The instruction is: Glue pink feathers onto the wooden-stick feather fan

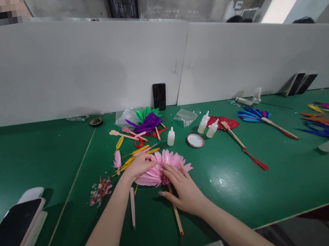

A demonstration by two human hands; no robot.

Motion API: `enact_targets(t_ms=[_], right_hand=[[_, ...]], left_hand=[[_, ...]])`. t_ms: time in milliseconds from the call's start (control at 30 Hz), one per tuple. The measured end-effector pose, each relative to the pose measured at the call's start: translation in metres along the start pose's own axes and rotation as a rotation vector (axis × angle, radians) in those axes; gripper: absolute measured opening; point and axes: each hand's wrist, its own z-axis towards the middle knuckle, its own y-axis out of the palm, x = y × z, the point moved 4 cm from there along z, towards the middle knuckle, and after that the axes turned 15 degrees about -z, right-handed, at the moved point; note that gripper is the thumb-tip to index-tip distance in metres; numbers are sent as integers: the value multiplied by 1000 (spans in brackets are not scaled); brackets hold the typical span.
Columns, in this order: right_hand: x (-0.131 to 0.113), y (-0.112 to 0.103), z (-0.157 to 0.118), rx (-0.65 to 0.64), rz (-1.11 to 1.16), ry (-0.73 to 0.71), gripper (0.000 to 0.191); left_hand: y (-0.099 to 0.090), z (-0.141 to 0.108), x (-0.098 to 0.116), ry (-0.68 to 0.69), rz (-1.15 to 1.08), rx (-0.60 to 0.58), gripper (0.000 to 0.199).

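Observation:
A pink feather fan (172, 158) lies on the green table, its wooden handle (177, 216) pointing toward me and a red tassel at the end. My left hand (141, 165) is over the fan's left side, fingers bent and closed on a pink feather near the middle; the fingertips are partly hidden. Across the lower right of the fan lies my right hand (184, 187), fingers stretched and resting on the feathers by the top of the handle. Left of the fan are loose yellow feathers (127, 162), a single pink feather (117, 159) and a pink stick-like pen (133, 207).
Glue bottles (171, 137) and a round dish (195, 140) stand beyond the fan. Purple feathers (148, 122) lie farther back. A red fan (230, 125) and a blue fan (252, 115) are to the right. Scraps (100, 190) and a phone (16, 233) lie left.

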Motion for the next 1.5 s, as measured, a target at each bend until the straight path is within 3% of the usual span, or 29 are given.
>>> enact_targets(t_ms=[433,800,1300,1500], right_hand=[[0,2,1,-46,11,6,57],[1,4,1,-59,30,18,57],[2,10,0,-66,21,36,59],[2,9,0,-51,7,31,59]], left_hand=[[4,3,-2,20,-18,55,29],[1,-2,2,14,-19,-8,21],[9,4,-5,2,104,296,22],[8,4,-7,-1,42,288,23]])
